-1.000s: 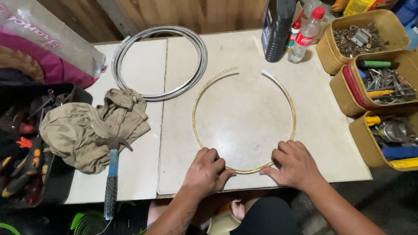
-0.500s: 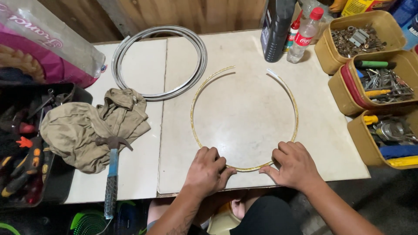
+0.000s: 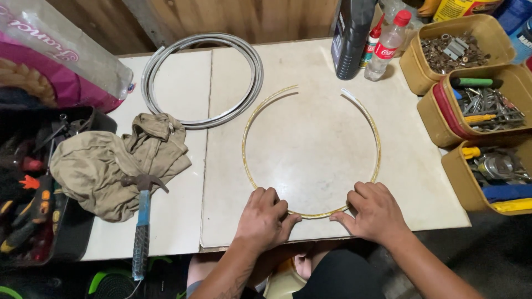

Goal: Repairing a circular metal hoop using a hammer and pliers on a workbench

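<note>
A thin yellowish strip bent into an open ring point(image 3: 247, 126) lies flat on the white table top point(image 3: 310, 160); its gap is at the far side. My left hand point(image 3: 265, 218) rests on the near part of the ring, fingers curled over it. My right hand point(image 3: 376, 211) presses the ring's near right part, thumb and forefinger pinching the strip. The stretch of strip between the two hands lies bare on the table.
A grey coiled cable point(image 3: 202, 77) lies at the back left. A khaki cloth point(image 3: 119, 160) and a blue-handled hammer point(image 3: 142, 221) sit at left. A dark bottle point(image 3: 352, 36), a red-capped bottle point(image 3: 388, 44), tan bins of hardware point(image 3: 487, 105) at right, a tool tray point(image 3: 27, 194) far left.
The ring's free far ends have shifted slightly and the loop has rounded a little. Both hands stay on the near arc with hardly any movement.
</note>
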